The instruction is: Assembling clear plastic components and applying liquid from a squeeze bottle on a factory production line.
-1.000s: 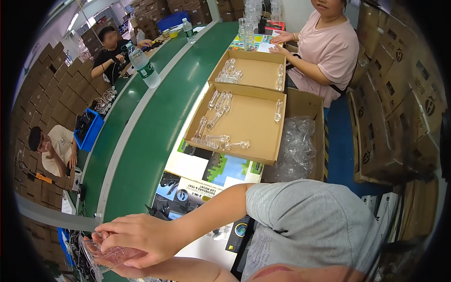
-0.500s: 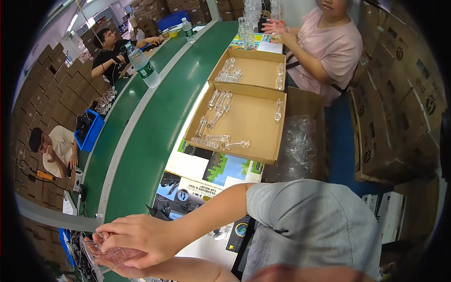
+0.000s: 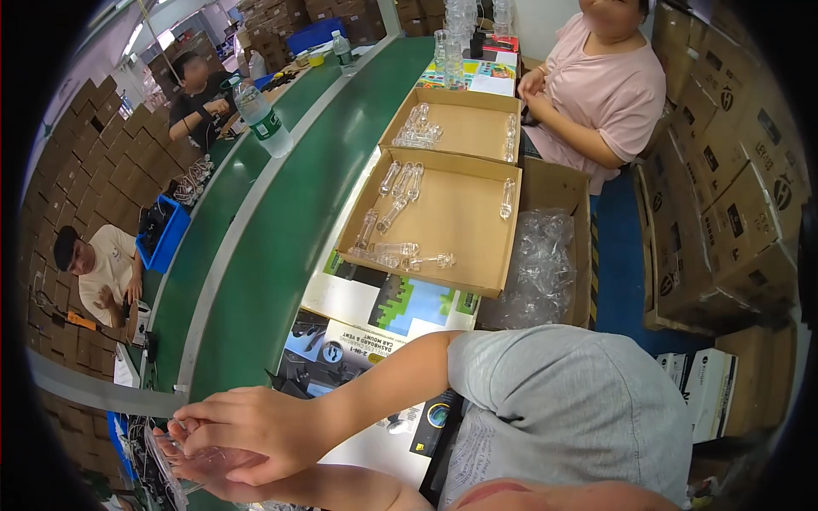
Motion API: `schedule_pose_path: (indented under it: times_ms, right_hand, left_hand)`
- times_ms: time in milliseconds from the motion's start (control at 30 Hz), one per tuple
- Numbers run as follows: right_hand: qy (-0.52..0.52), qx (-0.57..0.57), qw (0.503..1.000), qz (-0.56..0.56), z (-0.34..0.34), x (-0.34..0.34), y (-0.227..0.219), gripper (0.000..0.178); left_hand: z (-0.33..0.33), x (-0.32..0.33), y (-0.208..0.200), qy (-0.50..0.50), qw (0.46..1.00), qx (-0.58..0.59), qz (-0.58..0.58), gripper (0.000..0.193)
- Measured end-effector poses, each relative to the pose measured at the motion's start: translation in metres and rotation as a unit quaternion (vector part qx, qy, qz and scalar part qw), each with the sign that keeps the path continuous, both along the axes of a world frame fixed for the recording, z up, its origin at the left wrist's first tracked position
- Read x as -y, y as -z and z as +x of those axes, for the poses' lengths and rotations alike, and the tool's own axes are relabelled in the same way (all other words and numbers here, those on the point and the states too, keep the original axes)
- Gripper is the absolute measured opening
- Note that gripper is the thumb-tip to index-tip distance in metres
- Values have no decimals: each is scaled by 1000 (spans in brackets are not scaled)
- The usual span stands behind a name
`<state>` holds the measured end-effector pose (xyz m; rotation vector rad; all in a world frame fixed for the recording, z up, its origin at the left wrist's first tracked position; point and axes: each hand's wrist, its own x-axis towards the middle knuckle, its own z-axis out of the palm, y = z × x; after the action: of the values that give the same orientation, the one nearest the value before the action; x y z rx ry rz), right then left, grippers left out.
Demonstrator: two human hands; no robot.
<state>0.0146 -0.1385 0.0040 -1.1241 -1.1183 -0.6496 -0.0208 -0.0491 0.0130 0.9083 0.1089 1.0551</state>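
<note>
head view: clear plastic piece (image 3: 218, 460) down-left of the near tray (image 3: 460, 209), half hidden, shape unclear; right hand (image 3: 260, 428) wraps it from above, left hand (image 3: 228, 488), mostly covered, supports beneath. second tray (image 3: 473, 128) behind the near one, two bottles (image 3: 267, 129) up-left, three co-workers (image 3: 601, 94) past it, one cropped.

The right hand (image 3: 256, 433) covers most of the left hand (image 3: 223, 489), so how the fingers of the lower one close cannot be told. Between the two, a clear plastic piece (image 3: 217, 462) is largely hidden, and its full shape is not readable. Just below the grip, small clear parts (image 3: 273, 507) are cut by the lower edge. Far above and right of the grip, a co-worker in pink (image 3: 605, 94) is cut by the upper edge. Well above the grip, slightly left, dark items (image 3: 153, 219) in a blue bin (image 3: 169, 244) are too small to identify.
</note>
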Motion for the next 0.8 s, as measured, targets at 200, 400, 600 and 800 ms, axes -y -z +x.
schedule_pose_path:
  times_ms: [200, 400, 600, 800]
  right_hand:
    - [-47, -21, 998, -35, 0, 4, -2, 46]
    - [-18, -4, 1000, 5, 1, 4, -5, 45]
    - [-15, -4, 1000, 1, 0, 1, -3, 45]
    - [-48, -29, 997, -44, 0, 6, -1, 48]
  left_hand:
    - [-2, -26, 11, 57, 998, 12, 28, 50]
    - [0, -41, 19, 82, 996, 13, 39, 51]
    - [-2, -49, 22, 80, 996, 5, 45, 51]
    - [0, -39, 17, 86, 995, 3, 49, 51]
